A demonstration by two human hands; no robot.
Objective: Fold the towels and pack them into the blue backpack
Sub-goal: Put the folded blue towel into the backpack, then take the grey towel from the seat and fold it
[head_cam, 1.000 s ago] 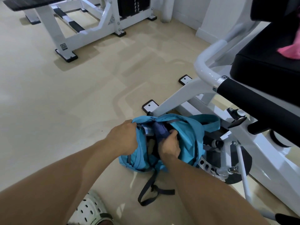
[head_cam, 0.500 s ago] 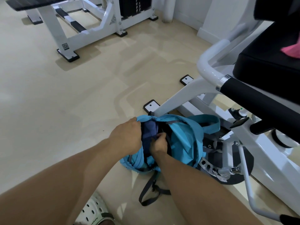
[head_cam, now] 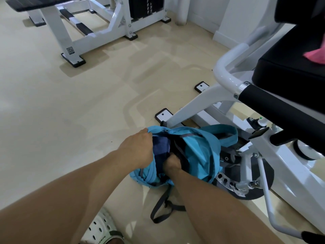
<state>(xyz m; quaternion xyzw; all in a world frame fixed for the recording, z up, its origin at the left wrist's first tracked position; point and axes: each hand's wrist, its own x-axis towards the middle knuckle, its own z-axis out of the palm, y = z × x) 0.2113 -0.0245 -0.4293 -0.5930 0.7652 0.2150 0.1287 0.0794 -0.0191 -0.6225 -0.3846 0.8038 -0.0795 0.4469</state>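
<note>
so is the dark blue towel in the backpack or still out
In. The dark blue towel sits inside the blue backpack's open mouth, the right hand pushing down beside it.

We're in a gym: a white weight bench frame (head_cam: 98,30), a weight stack (head_cam: 146,6), and a padded black seat (head_cam: 288,71) on pale flooring (head_cam: 70,111).

Bright, soft, even light fills the room, and the glossy beige floor (head_cam: 88,111) carries pale streaked reflections with only faint shadows under the white bench frame (head_cam: 98,37). Small highlights gleam on the white tube of the machine (head_cam: 226,74) at right. The wide lens bends straight lines toward the edges, and the near forearms look slightly soft and stretched.
</note>
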